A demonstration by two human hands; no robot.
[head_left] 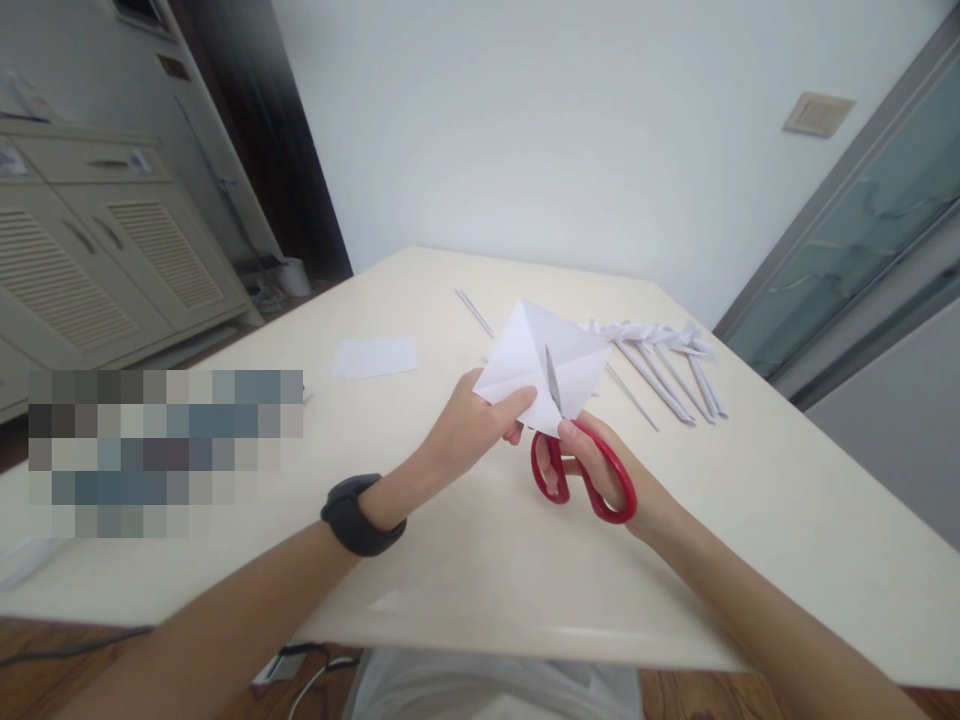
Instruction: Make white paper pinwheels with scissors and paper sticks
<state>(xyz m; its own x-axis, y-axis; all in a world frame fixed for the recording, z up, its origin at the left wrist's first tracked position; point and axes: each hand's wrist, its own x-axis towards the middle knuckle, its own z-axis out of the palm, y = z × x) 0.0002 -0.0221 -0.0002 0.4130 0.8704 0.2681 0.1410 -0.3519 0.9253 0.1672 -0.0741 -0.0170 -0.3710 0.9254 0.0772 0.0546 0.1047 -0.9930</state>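
Observation:
My left hand [471, 428] pinches the lower left edge of a folded white paper [538, 360], holding it up above the cream table [465, 560]. My right hand [600, 475] has its fingers through the handles of red scissors [583, 478]. One scissor blade [552, 380] lies against the front of the paper, pointing up into its lower middle. A black band sits on my left wrist [358, 514].
Several thin white paper strips and rolled pieces [664, 362] lie on the table beyond the paper, to the right. A flat white sheet [373, 356] lies to the left, and a single thin strip [474, 312] farther back. A pixelated patch covers the left table area. Cabinets stand at left.

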